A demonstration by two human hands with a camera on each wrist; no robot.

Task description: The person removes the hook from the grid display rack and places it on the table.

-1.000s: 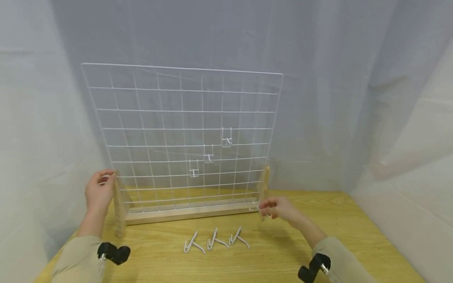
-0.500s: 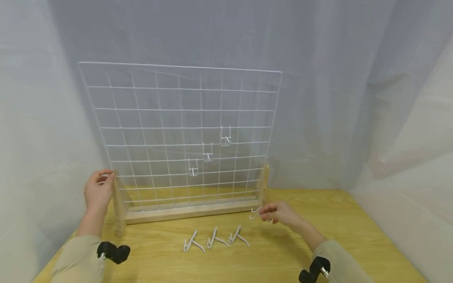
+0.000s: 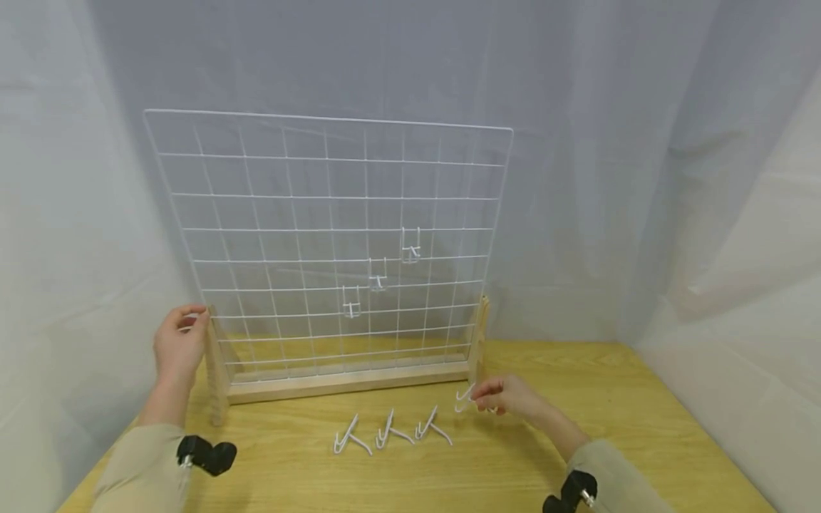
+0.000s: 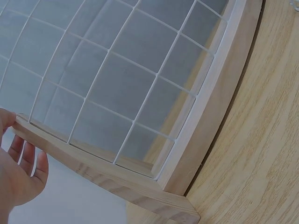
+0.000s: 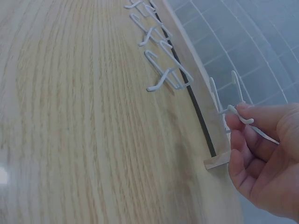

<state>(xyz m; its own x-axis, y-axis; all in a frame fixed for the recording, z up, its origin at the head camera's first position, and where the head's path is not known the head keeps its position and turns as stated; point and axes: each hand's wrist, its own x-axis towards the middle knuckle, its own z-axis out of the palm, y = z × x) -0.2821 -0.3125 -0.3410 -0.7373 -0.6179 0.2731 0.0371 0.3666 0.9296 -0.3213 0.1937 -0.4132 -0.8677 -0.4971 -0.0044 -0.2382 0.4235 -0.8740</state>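
A white wire grid panel (image 3: 308, 228) stands in a wooden base (image 3: 346, 387) on the table. My left hand (image 3: 182, 344) grips the top of the base's left upright (image 4: 70, 151) between thumb and fingers. Between thumb and fingertips, my right hand (image 3: 509, 397) pinches a white wire hook (image 5: 238, 108), just in front of the base's right end. Two bent prongs of that hook point up and away from the fingers; part of it is hidden in the hand. Three similar hooks hang on the grid in a diagonal, the middle hook (image 3: 378, 282) among them.
Three more white hooks lie in a row on the wooden table (image 3: 282, 463) before the base, the rightmost hook (image 3: 431, 426) nearest my right hand. Pale plastic sheeting (image 3: 577, 178) surrounds the table at the back and sides.
My right hand has come slightly down and toward me with the hook, away from the base's right end, and the hook has tilted. The left hand stays on the upright.
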